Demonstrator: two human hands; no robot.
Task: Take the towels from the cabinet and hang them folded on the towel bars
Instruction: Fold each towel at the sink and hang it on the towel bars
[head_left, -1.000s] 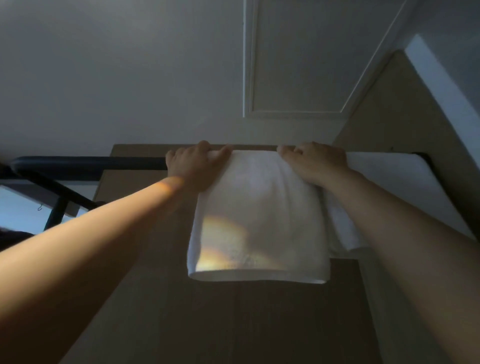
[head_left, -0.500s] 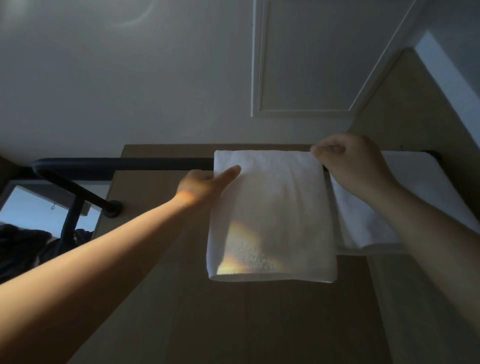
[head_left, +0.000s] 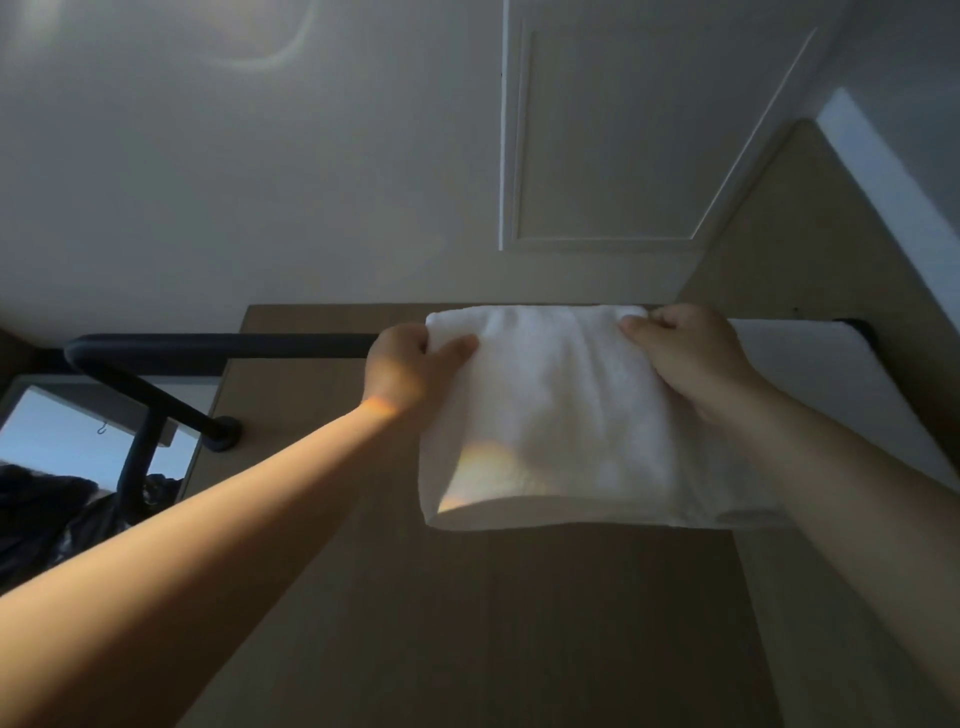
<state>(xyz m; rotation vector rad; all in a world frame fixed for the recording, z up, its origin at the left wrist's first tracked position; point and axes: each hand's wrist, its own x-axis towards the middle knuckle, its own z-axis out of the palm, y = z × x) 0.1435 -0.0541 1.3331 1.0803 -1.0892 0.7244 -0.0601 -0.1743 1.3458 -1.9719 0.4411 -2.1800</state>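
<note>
A folded white towel (head_left: 550, 415) hangs over a dark towel bar (head_left: 218, 345) high on a wooden wall panel. My left hand (head_left: 410, 371) pinches the towel's upper left corner, thumb across the front. At the upper right corner my right hand (head_left: 685, 353) grips the fold. A second white towel (head_left: 810, 384) hangs on the same bar just to the right, partly hidden behind my right forearm. The bar's stretch under the towels is hidden.
The bar's left end bends back to a round wall mount (head_left: 223, 434). A mirror (head_left: 62, 467) with dark reflections sits at lower left. Above are a pale ceiling with a recessed panel (head_left: 623, 145) and a wooden side wall (head_left: 810, 234) at right.
Both hands went from resting on top of the towel to gripping its upper corners. The towel sits farther right along the bar, closer to the second towel, and its top now looks bunched.
</note>
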